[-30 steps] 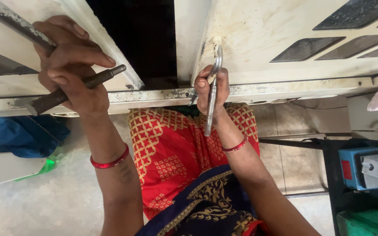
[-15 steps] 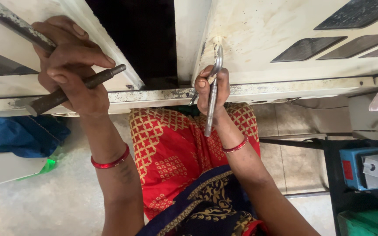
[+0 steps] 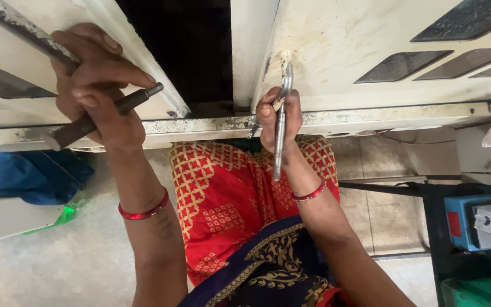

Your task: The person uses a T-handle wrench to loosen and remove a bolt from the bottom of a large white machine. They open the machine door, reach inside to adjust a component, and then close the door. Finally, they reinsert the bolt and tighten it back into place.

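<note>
The left hand (image 3: 95, 85) is clamped around a dark, round-shafted metal tool handle (image 3: 100, 116) while its fingers also press against the tilted, off-white metal panel (image 3: 143, 57) bordering the dark opening of the soiled white metal cabinet (image 3: 359, 51). The right hand (image 3: 279, 122) is closed on a pair of slim silver metal pliers (image 3: 281, 122), held upright with the tip touching the cabinet face just right of the opening and the handles extending down past the wrist. The two hands are well apart, one on each side of the opening, above the cabinet's worn lower rail (image 3: 370, 118).
</note>
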